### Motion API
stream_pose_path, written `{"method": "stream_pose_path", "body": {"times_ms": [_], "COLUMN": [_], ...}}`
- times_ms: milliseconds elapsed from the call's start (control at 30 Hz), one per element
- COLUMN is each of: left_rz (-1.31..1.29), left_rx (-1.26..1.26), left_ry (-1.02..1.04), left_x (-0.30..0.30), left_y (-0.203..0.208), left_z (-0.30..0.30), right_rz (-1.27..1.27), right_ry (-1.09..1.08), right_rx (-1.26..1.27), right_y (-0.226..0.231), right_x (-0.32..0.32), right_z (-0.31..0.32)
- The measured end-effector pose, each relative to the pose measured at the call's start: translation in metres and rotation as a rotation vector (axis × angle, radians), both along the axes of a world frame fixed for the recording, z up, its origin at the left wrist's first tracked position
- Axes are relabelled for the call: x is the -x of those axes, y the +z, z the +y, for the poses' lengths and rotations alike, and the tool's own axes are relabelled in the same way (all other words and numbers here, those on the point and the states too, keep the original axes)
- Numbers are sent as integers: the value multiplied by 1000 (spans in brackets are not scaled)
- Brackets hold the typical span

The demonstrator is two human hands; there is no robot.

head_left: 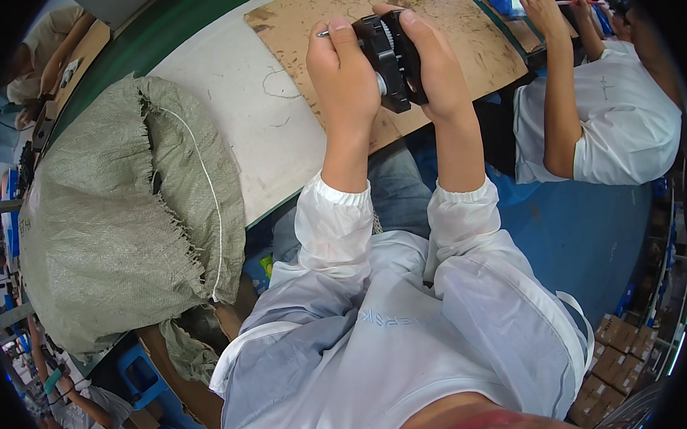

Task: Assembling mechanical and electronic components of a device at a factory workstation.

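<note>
From my head view, the left hand point(341, 71) and right hand point(441, 73) each have their grip closed around a black part point(389, 72), above the counter's point(264, 110) near side; a woven sack point(103, 219) sits left.

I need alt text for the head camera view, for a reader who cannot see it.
The person's left hand and right hand hold a black mechanical part above a scuffed brown board. A bulging grey-green woven sack is at the left, and a co-worker dressed in white is at the right.
</note>
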State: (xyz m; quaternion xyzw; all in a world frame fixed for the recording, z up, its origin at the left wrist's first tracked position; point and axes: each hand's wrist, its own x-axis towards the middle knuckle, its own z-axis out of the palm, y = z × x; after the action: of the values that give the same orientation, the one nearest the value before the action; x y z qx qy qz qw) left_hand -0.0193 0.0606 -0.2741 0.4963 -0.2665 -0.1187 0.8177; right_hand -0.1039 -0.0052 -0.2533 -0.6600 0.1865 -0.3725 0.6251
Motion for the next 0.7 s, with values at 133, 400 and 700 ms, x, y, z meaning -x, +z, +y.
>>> {"method": "stream_pose_path", "body": {"times_ms": [133,400,700], "left_rz": [-19,-15,-300], "left_rx": [-15,-15,-352], "left_ry": [16,49,345], "left_x": [3,-2,-69], "left_y": [2,-7,-2], "left_z": [1,-2,43], "right_rz": [-23,25,123], "right_ry": [-11,-14,280], "right_rx": [-30,199,408], "right_y": [2,-15,9], "right_x": [-1,-14,-101], "right_z": [1,4,-16]}}
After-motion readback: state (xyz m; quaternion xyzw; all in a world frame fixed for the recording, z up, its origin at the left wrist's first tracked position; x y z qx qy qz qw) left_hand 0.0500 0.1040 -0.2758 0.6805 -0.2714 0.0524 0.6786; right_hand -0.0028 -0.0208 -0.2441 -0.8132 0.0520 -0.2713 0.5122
